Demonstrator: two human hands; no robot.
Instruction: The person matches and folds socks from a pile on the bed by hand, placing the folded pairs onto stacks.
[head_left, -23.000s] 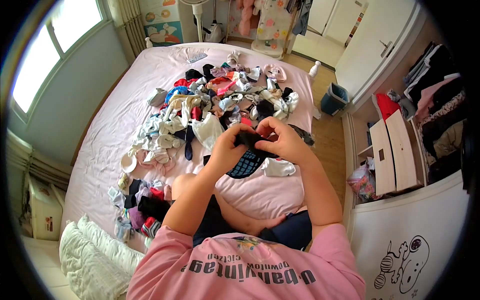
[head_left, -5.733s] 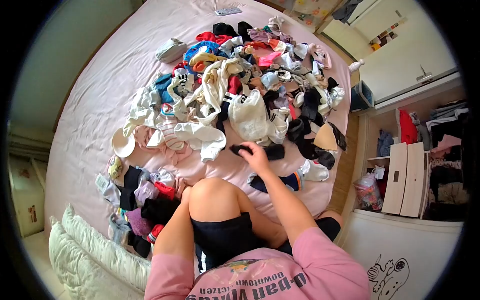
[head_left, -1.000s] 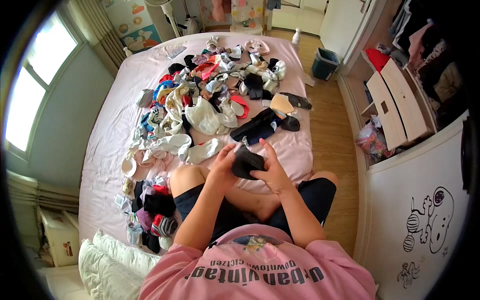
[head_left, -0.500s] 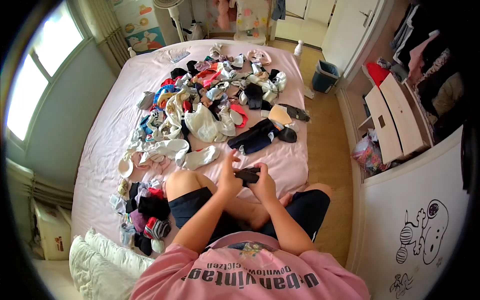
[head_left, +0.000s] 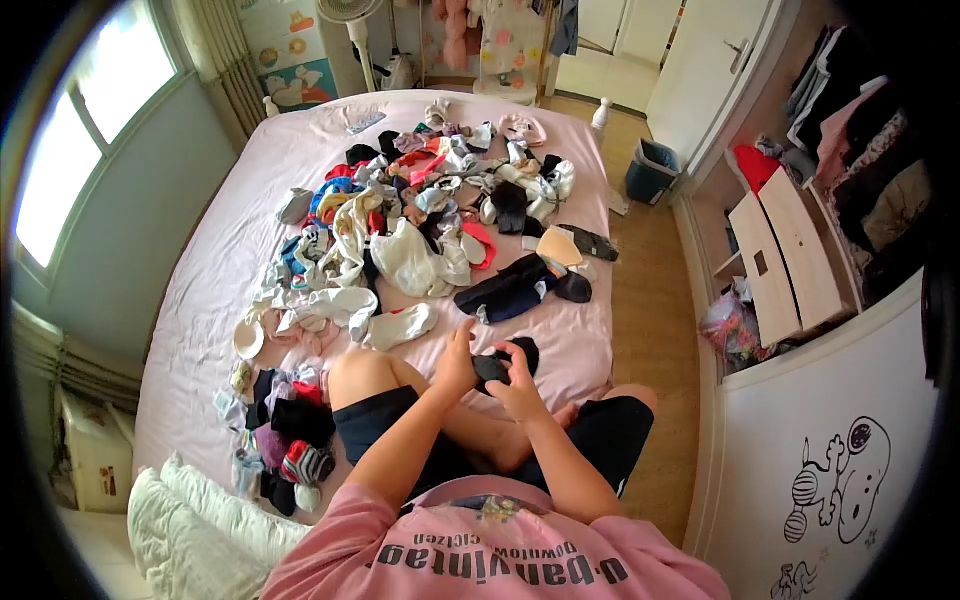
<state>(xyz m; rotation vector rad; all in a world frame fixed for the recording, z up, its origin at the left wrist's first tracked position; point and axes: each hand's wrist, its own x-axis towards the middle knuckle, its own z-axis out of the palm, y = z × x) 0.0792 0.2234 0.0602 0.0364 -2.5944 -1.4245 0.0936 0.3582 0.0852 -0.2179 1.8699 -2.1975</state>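
Note:
Above my crossed legs, both hands work on a dark sock point(head_left: 521, 355), bunched up, with part of it sticking out past my fingers on the far right side. My left hand point(head_left: 456, 366) grips its left side, thumb and some fingers pointing away from me. My right hand point(head_left: 517, 388) pinches it from the right, fingers bent over the top. Just beyond the hands lie a navy garment point(head_left: 505, 288) and a white sock point(head_left: 401, 326). Left of my knee sits a pile of balled socks point(head_left: 303, 421) in black, purple, red and striped colours.
A large heap of mixed socks and small clothes point(head_left: 405, 255) covers the middle of the pink-sheeted bed point(head_left: 215, 265). White pillows point(head_left: 190, 535) lie at near left. A bin point(head_left: 654, 172), an open wardrobe with drawers point(head_left: 790, 255) and a fan point(head_left: 352, 12) stand around the bed.
The dark sock now spreads out further beyond my right fingers than before, when it was more compact. Both hands stay close together, slightly lower. The view has tilted a little.

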